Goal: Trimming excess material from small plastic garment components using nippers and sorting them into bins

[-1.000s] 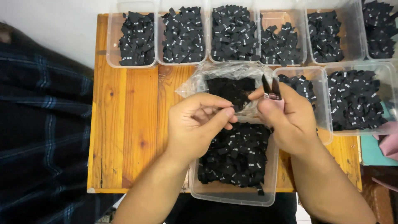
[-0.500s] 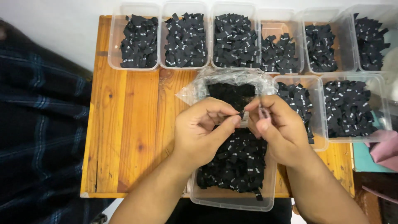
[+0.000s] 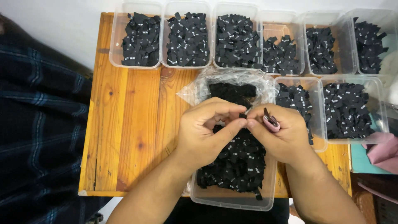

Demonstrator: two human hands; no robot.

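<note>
Where 2 hands meet, left hand, right hand: black label between fingertips.

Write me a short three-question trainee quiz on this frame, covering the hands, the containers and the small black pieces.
1. True or false: the left hand and right hand meet fingertip to fingertip above the near clear container.
2. How many clear containers stand in the far row along the table's back edge?
3. What lies just beyond the hands? A) a clear plastic bag with black pieces inside; B) a metal bowl; C) a cardboard box.

Key
1. True: they pinch a small black piece between them, and the right hand also grips a small pink-handled tool.
2. Six, all holding black pieces.
3. A.
</note>
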